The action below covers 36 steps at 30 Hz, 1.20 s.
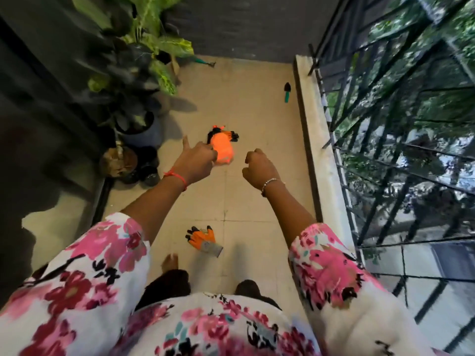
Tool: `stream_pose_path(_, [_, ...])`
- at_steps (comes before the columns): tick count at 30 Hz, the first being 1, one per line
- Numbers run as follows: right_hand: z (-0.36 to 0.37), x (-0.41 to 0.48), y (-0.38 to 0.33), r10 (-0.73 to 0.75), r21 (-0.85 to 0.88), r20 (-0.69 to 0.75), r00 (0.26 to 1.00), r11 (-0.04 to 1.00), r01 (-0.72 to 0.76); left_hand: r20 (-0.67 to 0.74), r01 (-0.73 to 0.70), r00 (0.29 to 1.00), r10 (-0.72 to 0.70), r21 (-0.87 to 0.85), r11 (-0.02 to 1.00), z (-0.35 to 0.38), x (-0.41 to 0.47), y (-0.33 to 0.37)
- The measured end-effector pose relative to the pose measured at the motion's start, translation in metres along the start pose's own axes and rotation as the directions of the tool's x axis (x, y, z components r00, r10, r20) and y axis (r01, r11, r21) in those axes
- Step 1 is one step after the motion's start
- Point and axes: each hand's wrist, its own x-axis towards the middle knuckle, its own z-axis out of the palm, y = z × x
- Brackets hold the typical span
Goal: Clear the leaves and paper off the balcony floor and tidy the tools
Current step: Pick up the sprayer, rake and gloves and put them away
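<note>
Balcony seen from above, looking down the person's outstretched arms. An orange far glove [223, 147] with black fingertips, blurred, shows mid-floor against the fingertips of the left hand [196, 160]. That hand's fingers are curled and its thumb sticks out. Whether they pinch the glove or merely overlap it cannot be told, nor whether the glove lies on the floor [246, 119] or hangs above it. The right hand [259, 167], apart to the right, is curled into a loose fist around nothing. A matching near glove [203, 240] with a grey cuff lies flat on the tiles close to a bare foot [170, 260]. A trowel [287, 92] with a green handle lies farther off, just beside the parapet [312, 140]. A second green-handled tool [205, 62] lies by the far wall; its head is too small to identify. Potted plants [144, 47] line the left side, and a dark railing [372, 124] tops the parapet on the right.
</note>
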Motion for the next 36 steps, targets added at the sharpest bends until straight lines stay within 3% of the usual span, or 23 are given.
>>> stream_pose_path(9, [0.067,0.075,-0.074,0.155,0.130,0.091,0.984,0.978,-0.166,0.113,-0.091,0.989,0.099,-0.073,0.993,0.036,0.035,-0.106])
stream_pose_path(16, [0.099,0.164,-0.073,0.206,0.128,0.214,0.955,0.963,-0.236,0.194,-0.109,0.969,0.154,-0.222,0.969,0.082,0.115,-0.148])
stream_pose_path(25, [0.125,0.377,-0.004,0.188,0.182,0.278,0.942,0.953,-0.244,0.227,0.145,0.973,-0.042,-0.461,0.876,0.172,0.295,-0.180])
stream_pose_path(33, [0.223,0.562,0.091,0.221,0.195,0.343,0.913,0.934,-0.299,0.382,0.371,0.907,-0.175,-0.529,0.763,0.313,0.463,-0.198])
stream_pose_path(36, [0.260,0.629,0.124,0.251,0.225,0.327,0.911,0.916,-0.333,0.476,0.476,0.853,-0.215,-0.538,0.696,0.366,0.519,-0.205])
